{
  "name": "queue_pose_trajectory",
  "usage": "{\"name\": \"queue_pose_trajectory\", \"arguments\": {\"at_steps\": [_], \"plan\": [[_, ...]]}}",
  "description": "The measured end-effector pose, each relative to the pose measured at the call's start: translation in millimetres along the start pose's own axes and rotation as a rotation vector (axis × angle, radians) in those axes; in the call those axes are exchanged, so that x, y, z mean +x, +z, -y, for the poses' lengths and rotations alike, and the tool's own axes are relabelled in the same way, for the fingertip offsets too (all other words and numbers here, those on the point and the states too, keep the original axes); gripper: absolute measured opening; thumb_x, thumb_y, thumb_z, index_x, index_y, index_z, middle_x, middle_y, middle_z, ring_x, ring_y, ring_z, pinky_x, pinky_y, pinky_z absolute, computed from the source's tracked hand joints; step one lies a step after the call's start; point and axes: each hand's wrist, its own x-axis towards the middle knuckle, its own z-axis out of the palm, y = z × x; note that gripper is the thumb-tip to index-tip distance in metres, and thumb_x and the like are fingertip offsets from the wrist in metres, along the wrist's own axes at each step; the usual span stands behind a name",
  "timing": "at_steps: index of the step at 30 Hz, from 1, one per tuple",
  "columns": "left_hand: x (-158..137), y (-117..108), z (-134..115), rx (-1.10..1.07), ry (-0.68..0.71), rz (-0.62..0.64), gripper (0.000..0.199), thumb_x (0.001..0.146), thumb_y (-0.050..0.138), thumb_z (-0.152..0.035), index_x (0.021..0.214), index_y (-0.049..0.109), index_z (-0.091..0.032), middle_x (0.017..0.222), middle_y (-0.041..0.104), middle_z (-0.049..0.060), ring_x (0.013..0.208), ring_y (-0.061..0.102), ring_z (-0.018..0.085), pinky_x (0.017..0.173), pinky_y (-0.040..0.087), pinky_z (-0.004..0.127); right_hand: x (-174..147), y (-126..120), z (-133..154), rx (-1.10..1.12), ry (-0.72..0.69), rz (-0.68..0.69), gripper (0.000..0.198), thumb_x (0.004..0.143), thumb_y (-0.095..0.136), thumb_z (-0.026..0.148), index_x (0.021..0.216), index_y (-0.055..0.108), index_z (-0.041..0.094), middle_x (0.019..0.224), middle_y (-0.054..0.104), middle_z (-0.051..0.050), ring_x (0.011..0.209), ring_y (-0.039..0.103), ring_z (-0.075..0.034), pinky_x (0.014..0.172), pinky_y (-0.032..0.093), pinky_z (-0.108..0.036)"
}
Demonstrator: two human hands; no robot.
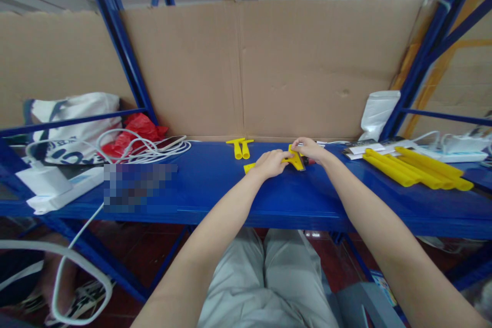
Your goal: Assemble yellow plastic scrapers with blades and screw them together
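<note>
A yellow T-shaped scraper (296,162) lies across the middle of the blue bench, its wide head with a dark edge turned to the right. My left hand (272,163) is closed around its handle, and the yellow handle end (249,168) sticks out on the left. At the far corner of the head, my right hand (308,148) pinches with bent fingers; the exact contact is partly hidden. Beside the head, under my right wrist, a small red and black object (308,161) shows only in part. Two more yellow T-shaped pieces (242,148) lie behind my left hand.
Several yellow tubes (417,168) lie on the bench (215,189) at the right, near flat packets (363,148) and a white bag (378,113). White cables (154,148), a power strip (69,189) and a red bag (140,130) occupy the left. Cardboard (307,66) walls off the back.
</note>
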Motion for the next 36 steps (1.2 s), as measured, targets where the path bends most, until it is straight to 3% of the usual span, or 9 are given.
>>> {"name": "queue_pose_trajectory", "arguments": {"at_steps": [6,10,15,18,25,32,36], "plan": [[0.9,3.0,2.8,0.005,0.013,-0.025,0.034,0.087,0.046,-0.029,0.120,0.054,-0.028,0.108,0.062,0.004,0.104,0.057,0.021,0.088,0.045,0.033,-2.4,5.1,4.3,0.096,0.040,-0.049,0.011,0.072,0.053,0.007,0.078,0.051,0.016,0.076,0.056,0.001,0.064,0.049,-0.008,0.062,0.040,-0.020],[1.1,3.8,3.2,-0.004,0.012,-0.032,0.033,0.088,0.045,-0.029,0.120,0.054,-0.028,0.109,0.062,0.004,0.104,0.057,0.020,0.088,0.045,0.033,-1.9,5.6,4.0,0.138,0.049,-0.024,0.016,0.072,0.054,0.006,0.083,0.051,0.016,0.086,0.059,-0.002,0.071,0.052,-0.009,0.069,0.043,-0.021],[1.9,3.1,2.0,-0.017,-0.028,-0.026,0.034,0.087,0.045,-0.028,0.121,0.052,-0.029,0.114,0.060,0.003,0.107,0.056,0.020,0.090,0.044,0.032,3.9,4.0,0.9,0.207,0.065,-0.096,0.017,0.073,0.055,0.010,0.090,0.054,0.015,0.100,0.061,-0.006,0.083,0.056,-0.010,0.079,0.043,-0.023],[2.1,3.3,2.8,-0.024,-0.078,-0.033,0.035,0.087,0.045,-0.026,0.122,0.051,-0.028,0.117,0.059,0.003,0.109,0.055,0.019,0.092,0.043,0.032,5.8,0.2,-1.0,0.195,0.094,-0.092,0.014,0.074,0.055,0.014,0.087,0.059,0.015,0.095,0.064,-0.005,0.081,0.058,-0.011,0.077,0.044,-0.024],[2.0,2.6,4.3,-0.021,-0.110,-0.024,0.042,0.087,0.045,-0.027,0.129,0.040,-0.028,0.125,0.055,0.004,0.113,0.053,0.019,0.093,0.043,0.032,1.9,-3.5,-4.1,0.183,0.160,0.127,0.014,0.075,0.058,0.027,0.073,0.064,0.015,0.067,0.065,-0.004,0.061,0.058,-0.013,0.057,0.045,-0.023],[-0.2,-1.1,1.0,0.039,-0.158,0.041,0.053,0.087,0.045,-0.032,0.137,0.030,-0.025,0.119,0.060,0.008,0.108,0.057,0.023,0.088,0.045,0.035,0.1,-1.5,-2.2,0.127,0.141,0.108,0.009,0.073,0.059,0.020,0.067,0.063,0.014,0.060,0.061,-0.001,0.054,0.050,-0.009,0.049,0.038,-0.019],[-1.2,-2.2,0.7,0.076,-0.179,0.042,0.054,0.087,0.044,-0.031,0.139,0.029,-0.026,0.114,0.062,0.008,0.104,0.060,0.024,0.086,0.046,0.036,1.4,-1.4,-5.1,0.102,0.085,0.133,0.011,0.072,0.060,0.022,0.068,0.065,0.013,0.065,0.064,-0.002,0.058,0.053,-0.009,0.055,0.041,-0.020]]}}
